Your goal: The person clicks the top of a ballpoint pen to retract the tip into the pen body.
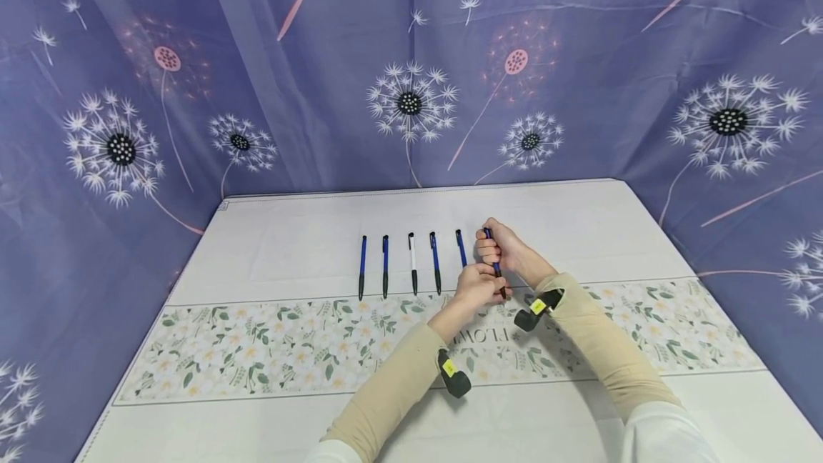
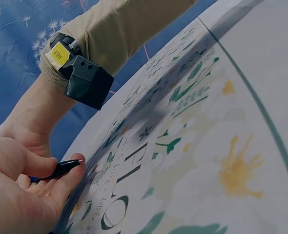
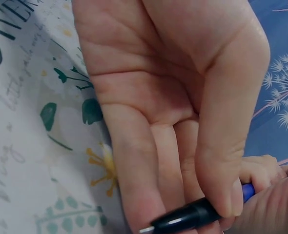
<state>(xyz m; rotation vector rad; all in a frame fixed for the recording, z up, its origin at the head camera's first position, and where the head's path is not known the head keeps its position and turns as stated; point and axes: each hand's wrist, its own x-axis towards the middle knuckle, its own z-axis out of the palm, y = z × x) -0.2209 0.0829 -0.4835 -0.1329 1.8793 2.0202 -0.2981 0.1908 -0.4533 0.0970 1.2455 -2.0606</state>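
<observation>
Both hands hold one blue pen with a black grip, upright-slanting over the right part of the table. My right hand curls round its upper barrel, the thumb up at the black top end. Lower down, my left hand pinches the black grip between thumb and fingers. In the left wrist view the pen's pointed tip pokes out past the left thumb. The right wrist view shows the left palm close up, with the metal point showing beside its fingers.
Left of the hands lies a row of pens: a blue pen, another blue pen, a white pen and more blue pens, the rightmost partly hidden by the left hand. A floral band crosses the white table cover. Purple dandelion-print curtains surround it.
</observation>
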